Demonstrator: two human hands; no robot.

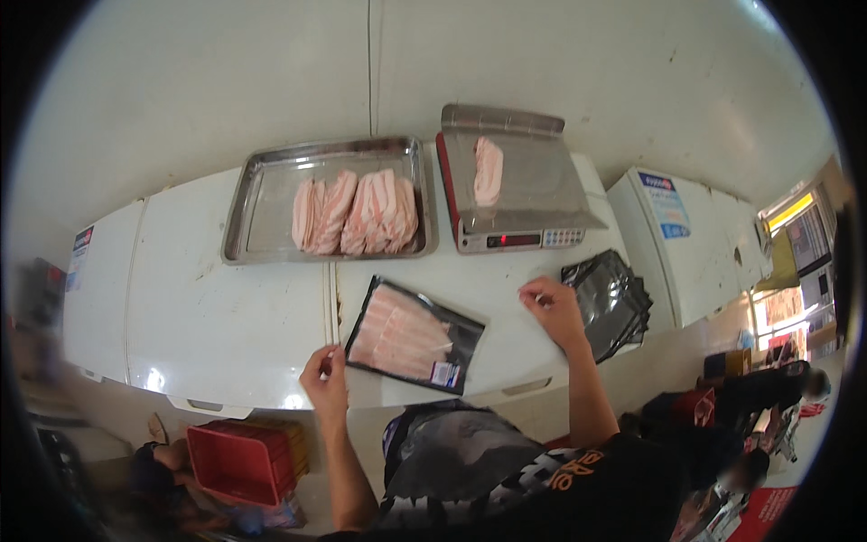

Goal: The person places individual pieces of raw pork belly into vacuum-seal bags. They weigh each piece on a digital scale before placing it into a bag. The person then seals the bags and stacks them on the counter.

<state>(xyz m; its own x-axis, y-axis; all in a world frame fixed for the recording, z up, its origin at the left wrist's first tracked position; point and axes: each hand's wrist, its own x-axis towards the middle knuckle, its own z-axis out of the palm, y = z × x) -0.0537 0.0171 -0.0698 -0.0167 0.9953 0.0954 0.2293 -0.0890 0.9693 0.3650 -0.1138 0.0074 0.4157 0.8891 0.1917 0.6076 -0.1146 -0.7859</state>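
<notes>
A clear-fronted, black-edged plastic bag [408, 337] of sliced meat, apparently pork belly, lies flat on the white chest freezer lid [230, 311] before me. It bears a small label near its lower right corner. My left hand [326, 381] is curled beside the bag's left edge; whether its fingertips grip the edge cannot be told. To the right of the bag, my right hand [555, 310] is over the lid with its fingertips drawn together and nothing visible in them. Just beyond that hand sits a fanned stack of black plastic bags [603, 301].
A steel tray [264, 227] holds folded meat slices [355, 213] at the back. Beside it, a digital scale [521, 240] carries one meat portion [488, 173]. Another freezer [704, 251] stands at right. A red crate [240, 464] and a seated person are below left; other people are at lower right.
</notes>
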